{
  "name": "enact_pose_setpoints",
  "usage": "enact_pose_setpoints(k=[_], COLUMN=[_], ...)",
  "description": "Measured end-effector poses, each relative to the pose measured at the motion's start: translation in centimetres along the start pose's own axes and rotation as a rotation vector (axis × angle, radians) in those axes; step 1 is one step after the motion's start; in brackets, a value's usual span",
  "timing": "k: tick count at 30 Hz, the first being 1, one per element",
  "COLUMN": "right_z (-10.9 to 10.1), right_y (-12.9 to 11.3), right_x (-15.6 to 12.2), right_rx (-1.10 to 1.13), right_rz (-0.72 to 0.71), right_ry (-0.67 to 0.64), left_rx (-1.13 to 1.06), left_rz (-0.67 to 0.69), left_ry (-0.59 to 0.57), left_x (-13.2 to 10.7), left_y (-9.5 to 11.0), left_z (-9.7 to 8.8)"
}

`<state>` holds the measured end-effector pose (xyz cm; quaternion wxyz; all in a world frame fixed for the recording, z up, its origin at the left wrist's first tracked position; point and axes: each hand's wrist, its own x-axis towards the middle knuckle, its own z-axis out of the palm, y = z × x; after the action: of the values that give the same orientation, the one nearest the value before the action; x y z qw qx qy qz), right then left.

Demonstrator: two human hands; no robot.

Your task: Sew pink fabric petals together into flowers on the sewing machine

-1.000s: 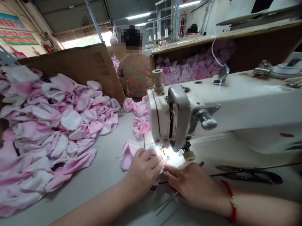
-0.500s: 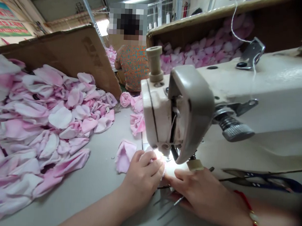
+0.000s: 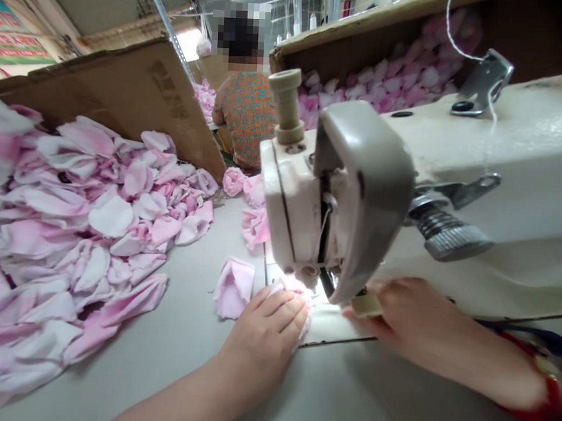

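My left hand (image 3: 272,325) is closed over a pale pink fabric piece (image 3: 287,285), pressing it on the machine bed at the lit needle area of the white sewing machine (image 3: 285,211). Just left of its fingers lies another folded pink fabric piece (image 3: 235,288). My right hand (image 3: 404,312) is beside the needle area, its curled fingers partly behind a small cream block (image 3: 367,305) on the machine. Whether those fingers grip anything is hidden and blurred. Behind my right wrist the blue handle of the thread snips (image 3: 552,340) shows in part.
A large heap of pink and white fabric pieces (image 3: 108,215) covers the left of the table, backed by a cardboard panel (image 3: 127,98). Several pink pieces (image 3: 253,225) lie behind the needle area. A cardboard box (image 3: 363,34) of pink pieces and a seated person (image 3: 248,113) are farther back.
My right hand has moved right and away from the fabric to the cream block; thin metal rods seen under it are out of sight. My left hand stays on the fabric, its fingers flatter.
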<state>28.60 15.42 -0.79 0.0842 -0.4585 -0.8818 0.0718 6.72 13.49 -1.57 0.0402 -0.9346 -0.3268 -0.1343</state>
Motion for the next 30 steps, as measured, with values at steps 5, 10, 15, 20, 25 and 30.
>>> enact_pose_setpoints(k=[5, 10, 15, 20, 25, 30], right_z=[2.0, 2.0, 0.9, 1.0, 1.8, 1.8], right_y=[0.9, 0.6, 0.5, 0.6, 1.1, 1.5], right_x=[0.3, 0.5, 1.2, 1.6, 1.5, 1.6], right_rx=[-0.066, -0.086, -0.138, -0.13, -0.104, -0.149], right_rz=[0.016, 0.04, 0.115, 0.14, 0.109, 0.106], right_ry=[0.076, 0.079, 0.065, 0.067, 0.041, 0.037], left_rx=[0.051, 0.013, 0.023, 0.006, -0.032, 0.012], left_rz=[-0.032, -0.071, -0.054, -0.076, -0.137, -0.125], left_ry=[0.001, -0.031, 0.029, 0.016, -0.079, -0.072], left_x=[-0.8, -0.5, 0.1, 0.5, 0.7, 0.5], left_y=[0.4, 0.3, -0.7, -1.6, -1.6, -1.5], left_z=[0.5, 0.2, 1.0, 1.7, 1.7, 2.5])
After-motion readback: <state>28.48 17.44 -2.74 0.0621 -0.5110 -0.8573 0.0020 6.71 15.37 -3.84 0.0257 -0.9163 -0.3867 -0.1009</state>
